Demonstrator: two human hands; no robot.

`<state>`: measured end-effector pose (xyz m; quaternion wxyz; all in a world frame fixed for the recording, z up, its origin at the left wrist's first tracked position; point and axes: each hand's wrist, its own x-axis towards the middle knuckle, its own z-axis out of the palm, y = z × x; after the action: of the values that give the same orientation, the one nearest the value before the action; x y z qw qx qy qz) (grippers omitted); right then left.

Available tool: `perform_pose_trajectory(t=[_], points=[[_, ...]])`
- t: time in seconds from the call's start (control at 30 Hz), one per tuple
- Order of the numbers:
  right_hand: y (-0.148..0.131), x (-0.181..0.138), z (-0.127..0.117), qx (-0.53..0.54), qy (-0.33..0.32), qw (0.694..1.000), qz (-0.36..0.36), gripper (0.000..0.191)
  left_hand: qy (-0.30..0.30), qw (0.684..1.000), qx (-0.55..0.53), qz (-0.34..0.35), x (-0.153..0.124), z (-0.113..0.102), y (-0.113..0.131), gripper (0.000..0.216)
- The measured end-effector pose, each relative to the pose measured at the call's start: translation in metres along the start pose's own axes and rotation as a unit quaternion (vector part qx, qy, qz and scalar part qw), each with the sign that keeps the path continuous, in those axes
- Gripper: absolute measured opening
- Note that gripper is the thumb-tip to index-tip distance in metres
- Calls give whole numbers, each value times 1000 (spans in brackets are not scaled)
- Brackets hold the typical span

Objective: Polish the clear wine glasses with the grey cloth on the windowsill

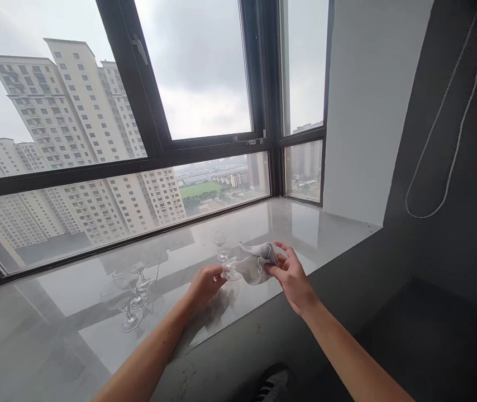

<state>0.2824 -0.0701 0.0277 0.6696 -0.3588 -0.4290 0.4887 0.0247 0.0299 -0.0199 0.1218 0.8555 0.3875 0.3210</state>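
Observation:
My left hand (205, 286) is closed on the stem of a clear wine glass (230, 270), held on its side above the windowsill. My right hand (291, 274) pinches a white cloth (255, 262) that is wrapped over the bowl of that glass. Another wine glass (220, 245) stands upright on the sill just behind the cloth. Three more clear glasses (132, 293) stand in a group to the left of my left forearm.
The glossy grey stone windowsill (305, 223) runs under a large black-framed window (146, 151) with tower blocks outside. A dark wall with a hanging bead chain (443, 139) is on the right. A shoe (272, 385) shows on the dark floor below.

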Motion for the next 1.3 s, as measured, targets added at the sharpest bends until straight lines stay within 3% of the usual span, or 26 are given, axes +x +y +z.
perform_pose_trajectory(t=[0.2,0.33,0.43,0.63,0.73,0.9,1.0,1.13,1.3], points=[[17,-4,6,-96,-71,992,-47,73,1,1000,4,5,0,-1,0,12],[19,-9,10,-243,-136,954,-113,65,-6,999,34,20,-1,-3,4,15],[17,-10,11,-282,-162,939,-116,62,-12,998,50,41,-2,-6,9,16],[27,-9,8,-334,-91,926,-151,56,-35,997,46,56,-4,-7,18,19],[32,-12,8,-396,-52,890,-218,59,-46,996,42,58,-4,-7,22,20],[33,-17,9,-479,-56,828,-286,59,-46,997,31,59,-5,-6,26,20],[31,-18,11,-461,-58,841,-278,56,-40,998,18,51,-5,-4,25,20],[22,-20,12,-423,-136,870,-213,61,-39,998,-8,45,-3,-1,20,17],[12,-21,11,-414,-198,873,-164,76,-33,998,-20,41,-3,-2,18,17]])
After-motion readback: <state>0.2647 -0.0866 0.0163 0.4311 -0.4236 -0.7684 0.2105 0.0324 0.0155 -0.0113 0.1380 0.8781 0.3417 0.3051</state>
